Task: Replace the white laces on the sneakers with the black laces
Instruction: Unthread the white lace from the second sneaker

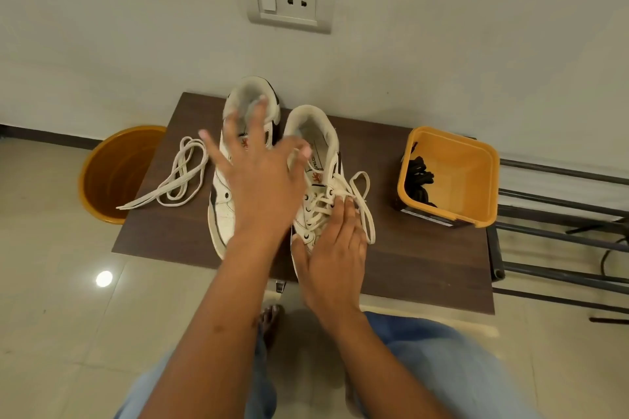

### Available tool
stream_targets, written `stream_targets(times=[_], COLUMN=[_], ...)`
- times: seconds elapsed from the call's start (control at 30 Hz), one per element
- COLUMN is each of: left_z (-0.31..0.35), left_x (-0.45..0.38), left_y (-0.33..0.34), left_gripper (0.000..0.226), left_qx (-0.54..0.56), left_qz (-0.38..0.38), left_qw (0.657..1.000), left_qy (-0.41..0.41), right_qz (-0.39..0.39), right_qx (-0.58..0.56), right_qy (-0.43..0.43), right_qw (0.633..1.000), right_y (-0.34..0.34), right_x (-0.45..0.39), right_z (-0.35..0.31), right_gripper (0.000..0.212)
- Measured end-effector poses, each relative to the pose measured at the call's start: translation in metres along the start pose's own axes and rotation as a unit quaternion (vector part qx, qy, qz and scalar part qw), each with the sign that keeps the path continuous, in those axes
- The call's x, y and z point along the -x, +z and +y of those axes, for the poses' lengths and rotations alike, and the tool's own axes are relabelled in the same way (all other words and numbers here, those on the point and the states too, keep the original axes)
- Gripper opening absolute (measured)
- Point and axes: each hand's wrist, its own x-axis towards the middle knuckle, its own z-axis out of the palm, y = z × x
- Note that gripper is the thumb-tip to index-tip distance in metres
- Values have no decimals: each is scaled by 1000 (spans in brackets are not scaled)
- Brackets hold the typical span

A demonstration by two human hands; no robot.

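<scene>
White sneakers: leather pair, side by side, heels to the wall; left sneaker point(223, 204) unlaced, right sneaker point(320, 160) laced.
Desk point(425, 258): dark wood-grain top.
Loose white lace point(177, 177): flat, coiled, left of the pair.
Black laces point(420, 177): bundled inside square orange tub point(476, 180).
Left hand point(262, 180): fingers spread, gripping nothing, blurred above the sneakers.
Right hand point(335, 255): flat, fingers straight, pressing the right sneaker's laced front.
Floor: round orange bucket point(115, 173), glossy tiles.

— What carries it all?
— A dark wooden table point(425, 269), set against the wall.
— And on it?
— Two white sneakers point(221, 211) at centre; a loose white lace point(177, 177) at nine o'clock; an orange tub point(476, 187) holding black laces point(420, 173) at three o'clock.
</scene>
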Motion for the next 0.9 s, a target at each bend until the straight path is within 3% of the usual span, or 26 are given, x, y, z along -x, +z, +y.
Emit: stream_targets(times=[0.1,0.17,0.27,0.37,0.43,0.53,0.67,0.8,0.9], left_z=[16,17,17,11,-2,-16,-11,8,19], left_x=[10,10,6,0,-5,-7,-6,1,6], left_y=[18,21,10,-6,-15,-18,-9,3,9], left_gripper=[27,29,23,21,19,20,35,18,29], left_qx=[-54,-54,-25,41,77,89,49,1,-36], left_qz=[-124,-141,-79,38,111,124,30,-58,-106], left_qw=[990,988,996,995,973,952,980,998,993], left_qy=[33,31,31,-88,-188,-265,-189,-22,-41], right_qz=[15,18,10,-14,-28,-44,-37,-18,-22], right_qx=[-12,-16,-15,-19,-20,-15,-4,-10,-13], right_qy=[4,10,7,-3,-15,-24,-6,1,4], right_qw=[1000,1000,1000,1000,999,999,999,1000,1000], right_y=[-1,-2,-2,-2,-3,-4,-5,-4,-3], right_x=[0,0,-1,-2,-3,-2,-2,-3,-2], right_z=[-2,-3,-4,-4,-4,-3,-6,-6,-7], right_gripper=[80,80,81,82,82,84,82,82,83])
